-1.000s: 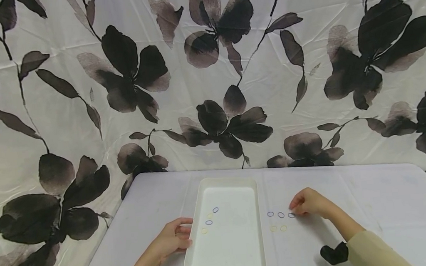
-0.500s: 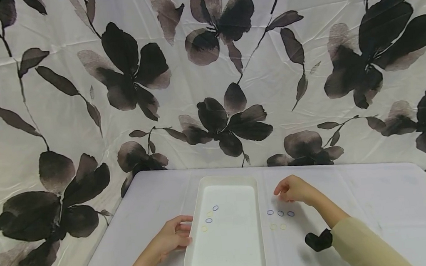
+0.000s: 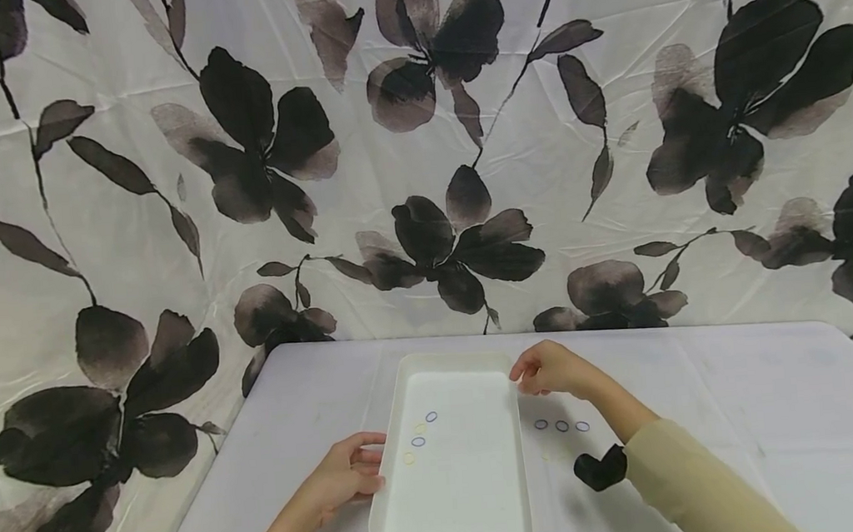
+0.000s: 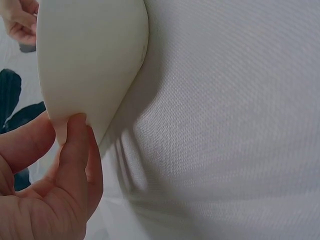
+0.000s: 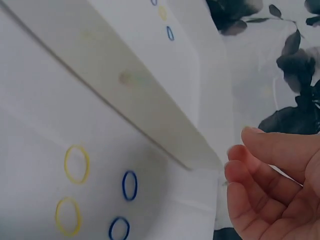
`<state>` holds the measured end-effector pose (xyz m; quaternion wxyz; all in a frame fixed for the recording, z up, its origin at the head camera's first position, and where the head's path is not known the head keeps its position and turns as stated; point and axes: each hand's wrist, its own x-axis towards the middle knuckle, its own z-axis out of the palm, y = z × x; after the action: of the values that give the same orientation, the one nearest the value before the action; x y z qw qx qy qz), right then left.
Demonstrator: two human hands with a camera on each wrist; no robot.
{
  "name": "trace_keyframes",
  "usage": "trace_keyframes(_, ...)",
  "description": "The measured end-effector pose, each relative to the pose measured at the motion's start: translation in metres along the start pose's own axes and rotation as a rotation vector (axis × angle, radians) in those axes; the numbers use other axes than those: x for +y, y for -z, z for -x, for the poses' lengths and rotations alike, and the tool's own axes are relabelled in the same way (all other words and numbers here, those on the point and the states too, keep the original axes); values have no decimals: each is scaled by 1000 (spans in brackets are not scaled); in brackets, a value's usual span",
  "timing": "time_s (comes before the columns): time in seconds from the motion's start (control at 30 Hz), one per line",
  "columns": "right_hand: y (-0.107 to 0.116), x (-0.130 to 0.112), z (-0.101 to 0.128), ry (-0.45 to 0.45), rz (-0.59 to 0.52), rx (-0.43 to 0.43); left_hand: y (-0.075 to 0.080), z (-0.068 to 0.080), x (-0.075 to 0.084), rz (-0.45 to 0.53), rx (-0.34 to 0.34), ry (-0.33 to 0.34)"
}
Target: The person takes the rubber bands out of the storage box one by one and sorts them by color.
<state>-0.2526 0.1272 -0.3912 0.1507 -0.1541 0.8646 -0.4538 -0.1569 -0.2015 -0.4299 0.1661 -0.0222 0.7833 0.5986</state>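
My left hand (image 3: 349, 477) grips the left rim of a white rectangular tray (image 3: 476, 513). In the left wrist view, thumb and fingers pinch the tray wall (image 4: 90, 60). Above the tray's far right corner is my right hand (image 3: 552, 369), fingers loosely bent, thumb apart, holding nothing visible; whether it touches the rim I cannot tell. Inside the tray lies a slanting line of thin small rings, a blue ring (image 3: 419, 442) and a yellow ring (image 3: 409, 458) among them. Right of the tray, three blue rings (image 3: 562, 426) form a row, with two yellow rings (image 5: 76, 164) nearer me.
A white cloth (image 3: 746, 408) covers the table. Behind it hangs a pale curtain (image 3: 610, 118) with dark flowers. A black object (image 3: 600, 468) sits by the right sleeve, above the table.
My right hand has moved left and away from me, from beside the rightmost blue ring to the tray's far right corner. The left hand stays on the rim; the rings lie where they were.
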Motion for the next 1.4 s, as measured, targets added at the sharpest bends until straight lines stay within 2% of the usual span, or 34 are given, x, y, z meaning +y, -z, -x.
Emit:
trace_keyframes(0.33,-20,-13,-15,13,-15,-30,0,-2,3,6,6,32)
trace_keyframes(0.6,-40,-14,-22,26,-29,-69,-2,0,-1,-2,17,20)
trace_keyframes(0.97,-66,-17,-32,36,-14,-56,-1,-1,0,3,18,15)
trace_keyframes(1.1,-76,-18,-37,86,14,-60,0,-1,-1,3,13,12)
trace_keyframes(1.2,-84,-16,-42,114,-4,-66,1,0,-1,1,10,9)
trace_keyframes(1.4,-98,-11,-50,102,-25,-39,1,-2,0,9,4,9)
